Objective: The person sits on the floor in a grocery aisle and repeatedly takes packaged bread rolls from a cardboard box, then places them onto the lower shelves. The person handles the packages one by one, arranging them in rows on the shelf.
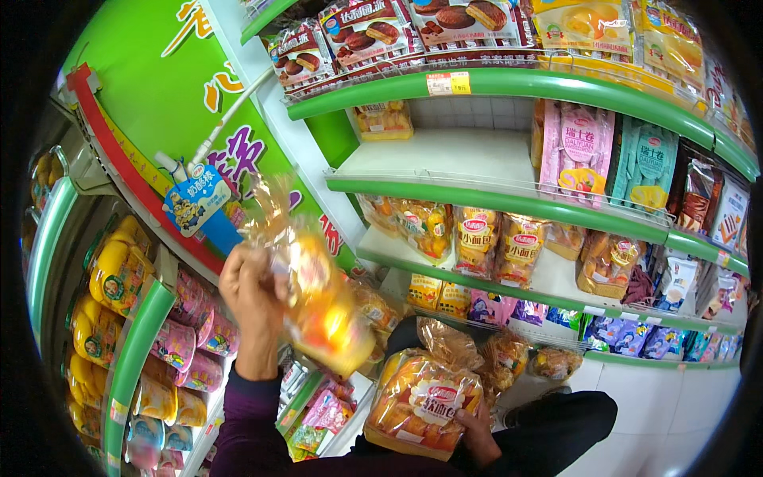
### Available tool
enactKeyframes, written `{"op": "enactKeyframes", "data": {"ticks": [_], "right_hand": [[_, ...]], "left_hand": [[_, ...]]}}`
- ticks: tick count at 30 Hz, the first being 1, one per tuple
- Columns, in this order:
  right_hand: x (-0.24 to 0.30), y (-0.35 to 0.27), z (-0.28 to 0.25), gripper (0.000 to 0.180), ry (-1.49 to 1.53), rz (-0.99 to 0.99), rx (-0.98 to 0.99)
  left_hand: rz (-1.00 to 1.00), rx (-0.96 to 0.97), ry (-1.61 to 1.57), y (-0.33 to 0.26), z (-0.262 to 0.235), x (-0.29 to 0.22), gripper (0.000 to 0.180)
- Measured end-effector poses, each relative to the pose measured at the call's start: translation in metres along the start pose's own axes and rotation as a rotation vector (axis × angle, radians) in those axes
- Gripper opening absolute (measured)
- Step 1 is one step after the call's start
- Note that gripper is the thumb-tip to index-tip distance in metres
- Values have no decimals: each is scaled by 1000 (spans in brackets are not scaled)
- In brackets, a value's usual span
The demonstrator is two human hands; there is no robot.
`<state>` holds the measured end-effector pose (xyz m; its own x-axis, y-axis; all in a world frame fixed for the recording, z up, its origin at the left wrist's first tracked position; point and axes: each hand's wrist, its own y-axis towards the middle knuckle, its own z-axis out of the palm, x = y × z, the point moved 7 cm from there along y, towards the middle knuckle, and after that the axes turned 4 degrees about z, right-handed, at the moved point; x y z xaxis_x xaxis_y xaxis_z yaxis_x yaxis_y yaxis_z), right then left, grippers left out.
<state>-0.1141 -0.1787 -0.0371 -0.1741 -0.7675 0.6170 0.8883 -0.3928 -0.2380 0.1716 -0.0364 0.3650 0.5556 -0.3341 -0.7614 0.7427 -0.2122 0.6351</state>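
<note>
My left hand (253, 296) is raised and grips a clear bag of small buns (322, 306) near its twisted top; the bag is blurred and tilts down to the right. My right hand (479, 436) is low in the view and holds a second clear bag of golden bread rolls (421, 401) from below, against my body. Just behind it lie more bags of buns (509, 354). Both hands are in front of green-edged store shelves.
A half-bare white shelf (445, 155) sits at the middle, with bagged buns (477, 238) on the shelf below and pink and teal packs (608, 155) to its right. Boxed cakes (413, 28) fill the top shelf. A cooler with yellow bottles (111, 274) stands left. White floor tiles (675, 413) lie lower right.
</note>
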Motion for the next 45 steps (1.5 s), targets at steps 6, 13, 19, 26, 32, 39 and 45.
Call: {"op": "enactKeyframes", "data": {"ticks": [6,13,19,26,32,39,45], "right_hand": [[30,-10,26,82,3,-27,1],[11,-14,18,66,-213,-5,-72],[11,-13,8,52,-140,-91,-120],[13,-14,10,46,-211,-114,-90],[2,-9,-5,50,-301,-148,-93],[8,-12,-1,51,-315,-103,-100],[4,-18,0,53,-250,-59,-98]], "left_hand": [[-139,391,337,-72,20,-52,29],[80,1080,497,-181,99,-36,13],[-31,1328,629,-225,160,54,29],[210,1054,715,-182,123,28,56],[-193,1208,940,-173,69,57,108],[-477,1425,775,-216,44,39,115],[-654,1522,855,-222,18,54,128]]}}
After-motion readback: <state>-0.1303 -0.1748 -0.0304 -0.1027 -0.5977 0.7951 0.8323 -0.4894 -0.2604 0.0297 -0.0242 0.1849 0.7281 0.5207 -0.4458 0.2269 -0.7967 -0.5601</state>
